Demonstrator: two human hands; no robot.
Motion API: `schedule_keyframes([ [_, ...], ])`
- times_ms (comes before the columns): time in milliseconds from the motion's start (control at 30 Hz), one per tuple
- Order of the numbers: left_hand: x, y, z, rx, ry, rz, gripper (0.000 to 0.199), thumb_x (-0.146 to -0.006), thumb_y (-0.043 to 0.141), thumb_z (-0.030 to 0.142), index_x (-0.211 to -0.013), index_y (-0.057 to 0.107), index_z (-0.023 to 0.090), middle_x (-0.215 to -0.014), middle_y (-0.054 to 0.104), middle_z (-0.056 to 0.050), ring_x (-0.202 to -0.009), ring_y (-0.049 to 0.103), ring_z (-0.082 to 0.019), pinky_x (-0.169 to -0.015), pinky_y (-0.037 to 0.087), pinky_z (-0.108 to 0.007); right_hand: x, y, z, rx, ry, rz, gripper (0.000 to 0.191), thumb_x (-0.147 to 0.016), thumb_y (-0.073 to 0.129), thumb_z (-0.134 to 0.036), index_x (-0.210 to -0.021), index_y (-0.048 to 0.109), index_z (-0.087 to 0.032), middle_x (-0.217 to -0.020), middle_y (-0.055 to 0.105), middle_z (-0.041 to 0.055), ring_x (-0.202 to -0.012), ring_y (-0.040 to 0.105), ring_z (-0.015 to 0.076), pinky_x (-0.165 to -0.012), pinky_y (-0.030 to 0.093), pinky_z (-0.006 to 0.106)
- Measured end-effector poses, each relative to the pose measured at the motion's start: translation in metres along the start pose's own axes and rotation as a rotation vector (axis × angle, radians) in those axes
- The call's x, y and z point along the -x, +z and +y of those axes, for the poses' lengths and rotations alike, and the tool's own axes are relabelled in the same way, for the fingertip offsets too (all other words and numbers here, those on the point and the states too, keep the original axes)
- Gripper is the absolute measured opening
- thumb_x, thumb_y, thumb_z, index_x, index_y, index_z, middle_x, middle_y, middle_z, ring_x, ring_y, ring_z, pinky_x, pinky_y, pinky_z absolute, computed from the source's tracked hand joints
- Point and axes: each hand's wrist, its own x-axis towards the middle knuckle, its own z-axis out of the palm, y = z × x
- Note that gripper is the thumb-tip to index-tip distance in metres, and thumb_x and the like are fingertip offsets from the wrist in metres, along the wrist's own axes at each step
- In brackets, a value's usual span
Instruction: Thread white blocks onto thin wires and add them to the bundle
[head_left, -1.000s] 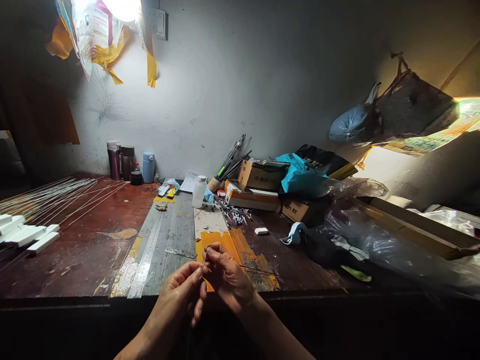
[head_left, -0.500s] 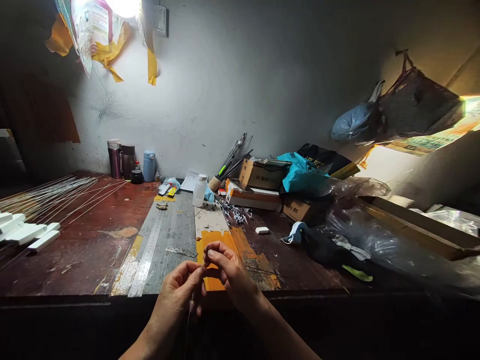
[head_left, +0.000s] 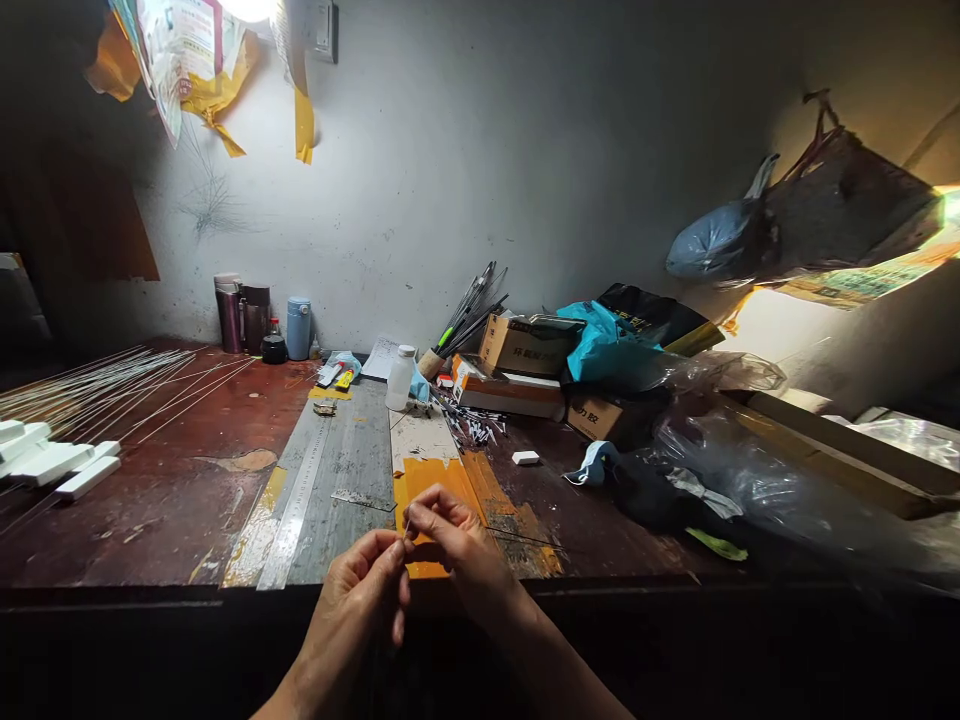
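The left hand and right hand pinch a thin strand between their fingers; its short visible length runs nearly upright, ends indistinct.

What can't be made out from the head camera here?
In the head view now:
- Thin piece pinched between left hand and right hand: too small, mostly hidden by them.
- Leftmost white blocks: cut off by the left edge.
- Lamp: cut off by the top edge, blurred by glare.
- Writing on paper sheet: too small; bottle partly covers it.
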Motion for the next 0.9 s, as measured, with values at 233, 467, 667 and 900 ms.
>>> schedule_keyframes([
  [233, 0.0, -0.002, 0.005, -0.005, 0.004, -0.017, 0.03, -0.085, 0.057, 0.047, -0.083, 0.058, 0.017, -0.056, 0.053, 0.006, -0.037, 0.043, -0.004, -0.039, 0.033, -0.015, 0.004, 0.002, -0.001, -0.063, 0.017, -0.016, 0.024, -0.079, 0.071, -0.037, -0.08, 0.064, -0.014, -0.076, 0.059, 0.0006, -0.069, 0.053, 0.0101, -0.068, 0.052, 0.026],
  [467, -0.001, -0.006, 0.002, -0.014, 0.002, -0.029, 0.028, -0.085, 0.057, 0.045, -0.083, 0.057, 0.017, -0.059, 0.056, 0.005, -0.04, 0.045, -0.004, -0.041, 0.034, -0.016, 0.002, -0.001, -0.004, -0.061, 0.06, -0.009, 0.028, -0.074, 0.075, -0.039, -0.08, 0.062, -0.015, -0.071, 0.057, -0.0019, -0.067, 0.055, 0.0111, -0.065, 0.053, 0.028],
  [667, -0.002, -0.004, 0.007, -0.012, 0.026, -0.021, 0.03, -0.085, 0.058, 0.044, -0.08, 0.06, 0.015, -0.061, 0.058, 0.003, -0.044, 0.047, -0.004, -0.047, 0.036, -0.016, 0.006, -0.002, 0.001, 0.074, 0.09, -0.015, 0.034, -0.068, 0.079, -0.044, -0.079, 0.061, -0.017, -0.068, 0.057, -0.004, -0.065, 0.055, 0.0102, -0.069, 0.048, 0.024],
  [900, 0.003, -0.008, -0.003, 0.067, -0.071, -0.07, 0.029, -0.072, 0.074, 0.042, -0.079, 0.063, 0.015, -0.07, 0.066, -0.001, -0.066, 0.058, -0.012, -0.066, 0.044, -0.023, 0.001, -0.015, -0.005, 0.082, 0.038, 0.072, 0.031, -0.072, 0.075, -0.043, -0.082, 0.062, -0.018, -0.076, 0.055, -0.0031, -0.065, 0.057, 0.0096, -0.068, 0.048, 0.025],
])
